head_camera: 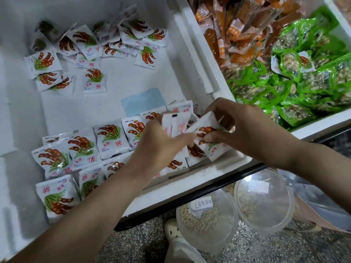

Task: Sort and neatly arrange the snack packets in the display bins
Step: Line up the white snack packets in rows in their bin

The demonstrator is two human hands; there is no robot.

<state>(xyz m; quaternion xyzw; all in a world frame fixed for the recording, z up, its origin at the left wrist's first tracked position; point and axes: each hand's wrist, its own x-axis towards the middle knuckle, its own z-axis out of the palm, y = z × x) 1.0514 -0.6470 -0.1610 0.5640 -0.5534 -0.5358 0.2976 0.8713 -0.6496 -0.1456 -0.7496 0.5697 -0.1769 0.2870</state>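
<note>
Both hands centre-right, over the white bin's near corner. Left hand: fingers curled round a blank-side packet. Right hand: thumb and fingers pinched on a face-up packet. The two packets touch. Rows lower left are tidy, loose pile upper left unsorted. Risks:
- Blank-side packet gets laid wrong way up.
- Left forearm hangs over the rows and could scuff them.
- Stray in the green bin gets missed.
</note>
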